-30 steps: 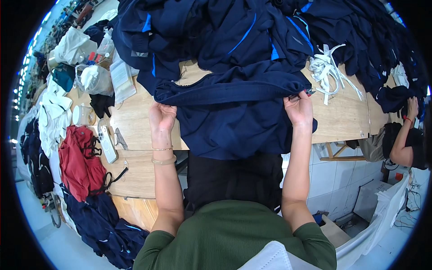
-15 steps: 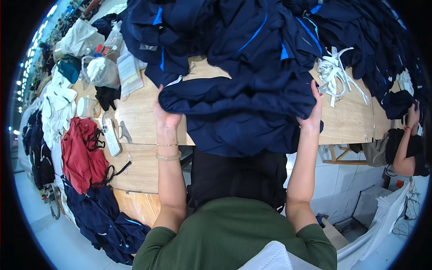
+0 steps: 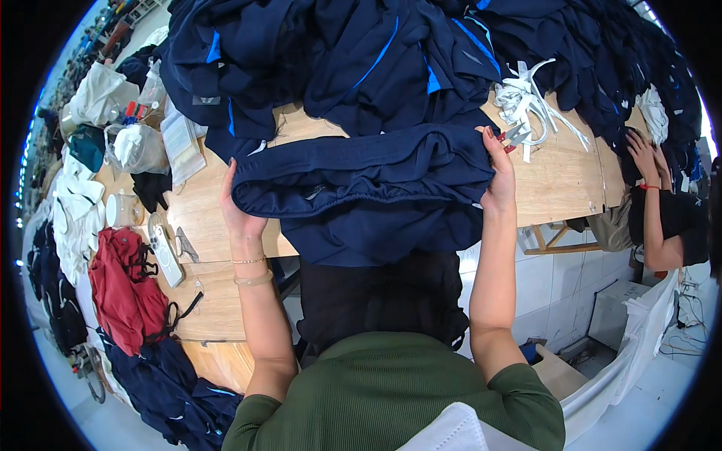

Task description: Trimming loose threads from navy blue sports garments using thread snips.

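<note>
A pair of navy elastic-waisted trousers is stretched sideways between my hands, its waistband opening facing me and the rest drooping over the table's front edge. My left hand grips the left end of the waistband, its fingertips partly hidden by the cloth. At the other end, my right hand is closed on the waistband, thumb on top. Small thread snips with red on the handle and a pointed metal blade stick out beside the right thumb.
Navy garments with blue trim are heaped along the far side. White drawstrings lie right of my hands. At left are a phone, a red garment and plastic bags. A co-worker's hand touches dark cloth at far right.
The waistband has been turned up and opened toward me, and pulled taut. The snips now show at my right hand. The whole view has shifted slightly.
</note>
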Tool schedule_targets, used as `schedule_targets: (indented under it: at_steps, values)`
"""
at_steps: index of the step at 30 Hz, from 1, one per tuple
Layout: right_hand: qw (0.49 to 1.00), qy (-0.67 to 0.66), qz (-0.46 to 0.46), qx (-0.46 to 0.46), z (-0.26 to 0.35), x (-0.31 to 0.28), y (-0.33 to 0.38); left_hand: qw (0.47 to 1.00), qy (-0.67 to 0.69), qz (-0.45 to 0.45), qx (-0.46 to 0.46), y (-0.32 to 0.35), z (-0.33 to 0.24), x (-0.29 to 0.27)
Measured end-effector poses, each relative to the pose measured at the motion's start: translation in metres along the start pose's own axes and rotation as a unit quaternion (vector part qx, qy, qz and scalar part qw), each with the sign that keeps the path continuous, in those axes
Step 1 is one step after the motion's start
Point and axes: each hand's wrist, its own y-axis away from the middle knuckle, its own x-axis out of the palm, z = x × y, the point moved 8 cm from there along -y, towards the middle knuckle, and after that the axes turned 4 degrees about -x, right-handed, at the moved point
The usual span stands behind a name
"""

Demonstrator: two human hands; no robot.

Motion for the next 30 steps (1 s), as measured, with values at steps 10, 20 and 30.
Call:
schedule_targets:
  at_steps: [10, 20, 30]
  values:
    - [0.994, 0.017, 0.108, 0.013, -0.009, 0.045, 0.009, 0.679, -0.616, -0.065, 0.393, 0.036, 0.009, 0.130]
    - [0.992, 0.003, 0.122, 0.038, -0.025, 0.061, 0.014, 0.577, -0.663, 0.214, 0.426, 0.037, 0.111, 0.236]
    - [0.997, 0.062, 0.038, 0.041, -0.030, 0.048, 0.012, 0.636, -0.633, 0.193, 0.397, 0.025, 0.112, 0.217]
